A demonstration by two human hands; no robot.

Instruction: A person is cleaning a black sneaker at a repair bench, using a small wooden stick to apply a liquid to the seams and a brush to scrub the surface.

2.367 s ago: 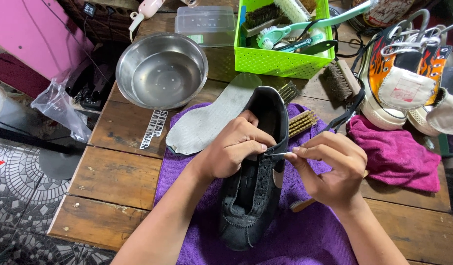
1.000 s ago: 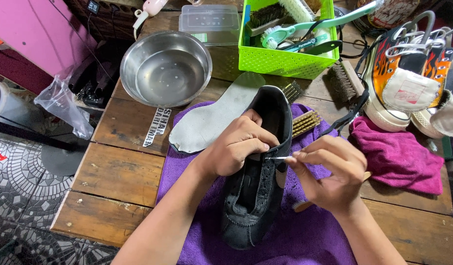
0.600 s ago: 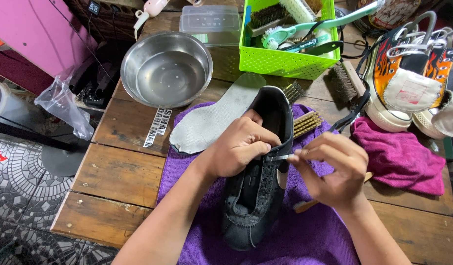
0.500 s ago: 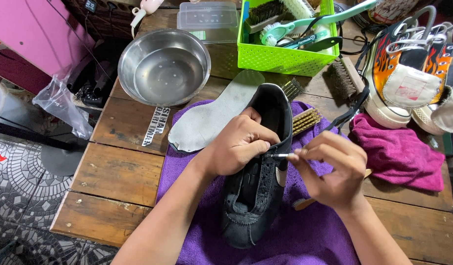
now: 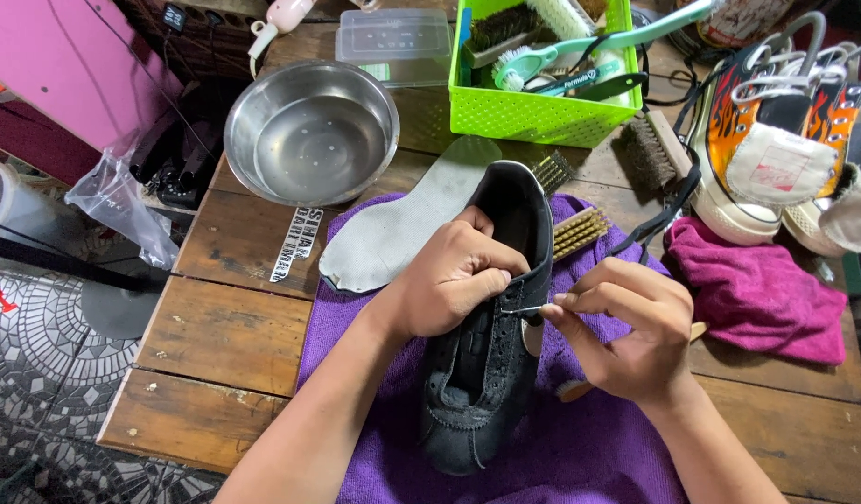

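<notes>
We work mid-desk point(image 5: 234, 327) on the purple cloth point(image 5: 580, 448), bare boards left, clutter behind: left hand point(image 5: 449, 275) grip clenched on the black shoe point(image 5: 482, 373), right hand point(image 5: 626, 327) pinching a thin pale lace tip point(image 5: 522, 310) at its eyelets.

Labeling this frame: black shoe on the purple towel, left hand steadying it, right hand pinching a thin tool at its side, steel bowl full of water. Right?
One error: the steel bowl is empty, per the head view. Black shoe, purple towel, left hand, right hand and thin tool are as described.
</notes>
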